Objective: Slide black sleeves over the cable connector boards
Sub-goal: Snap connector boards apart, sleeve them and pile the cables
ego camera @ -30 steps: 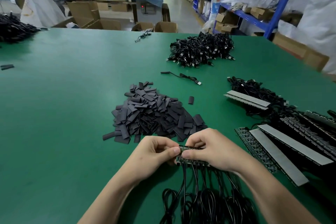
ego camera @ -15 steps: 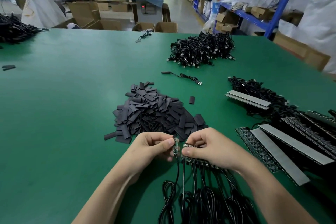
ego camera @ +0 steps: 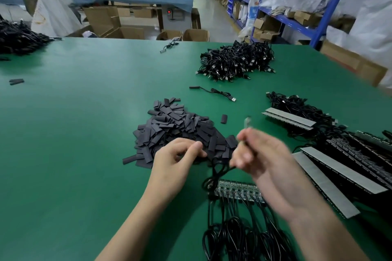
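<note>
Black sleeves lie in a loose heap at frame ctr on the green table. One stray sleeve sits just right of the heap.

Head view, the only one we get:
- L hand is at the heap's near edge, fingers curled, thumb tip by the forefinger. We cannot tell whether it pinches a sleeve, as the hand hides that spot.
- R hand, badly blurred, is right of ctr w/ fingers curled round a black cable that loops down from under the fist. A small blurred connector board sticks up above the fingers.
- Lower ctr, between the two forearms, we see a row of boards flat on the table. Its leads run to coiled cables at the bottom edge.
- Right edge: long board strips w/ grey backing, lying over tangled black leads.
- Upper right of ctr: a USB cable heap. A single USB cable lies between it and the sleeves.
- Upper left: another dark heap, and two loose sleeves near the left edge.
</note>
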Demonstrator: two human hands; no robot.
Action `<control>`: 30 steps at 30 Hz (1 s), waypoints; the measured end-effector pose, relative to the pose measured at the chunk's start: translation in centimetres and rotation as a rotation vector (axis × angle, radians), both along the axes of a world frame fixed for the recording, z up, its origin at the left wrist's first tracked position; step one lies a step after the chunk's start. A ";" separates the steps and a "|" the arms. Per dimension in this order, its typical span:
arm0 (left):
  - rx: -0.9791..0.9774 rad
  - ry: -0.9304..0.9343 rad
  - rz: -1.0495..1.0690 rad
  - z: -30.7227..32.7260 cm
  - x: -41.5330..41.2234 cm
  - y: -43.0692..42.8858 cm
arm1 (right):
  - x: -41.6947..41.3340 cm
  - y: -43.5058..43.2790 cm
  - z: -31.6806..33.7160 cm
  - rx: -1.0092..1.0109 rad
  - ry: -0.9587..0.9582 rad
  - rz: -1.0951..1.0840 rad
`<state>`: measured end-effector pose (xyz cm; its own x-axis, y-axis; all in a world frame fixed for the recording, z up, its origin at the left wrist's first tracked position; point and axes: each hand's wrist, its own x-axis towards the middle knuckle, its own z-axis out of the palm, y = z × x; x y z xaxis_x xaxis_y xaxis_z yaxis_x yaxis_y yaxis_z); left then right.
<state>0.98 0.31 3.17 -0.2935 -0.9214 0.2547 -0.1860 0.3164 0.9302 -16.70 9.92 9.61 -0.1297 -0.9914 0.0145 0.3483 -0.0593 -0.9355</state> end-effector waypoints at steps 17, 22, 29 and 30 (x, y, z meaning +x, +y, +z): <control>-0.374 -0.928 0.187 -1.3 -6.9 -3.8 | -2.7 0.2 -4.9 0.146 0.967 -0.117; -0.466 -0.879 0.183 -1.4 -6.2 -3.5 | -1.7 -0.5 -7.2 0.142 0.995 -0.151; -0.299 -0.404 0.032 -0.7 -2.1 -0.3 | -2.2 -0.5 -8.2 0.105 0.903 -0.182; -0.263 -0.347 0.006 -0.9 -1.5 0.3 | -2.2 -0.5 -8.2 0.103 0.896 -0.173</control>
<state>-0.48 0.59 2.27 -0.3983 -0.8402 0.3680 -0.4757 0.5322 0.7003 -18.93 9.46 1.38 -0.2589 -0.9613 0.0938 -0.5158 0.0555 -0.8549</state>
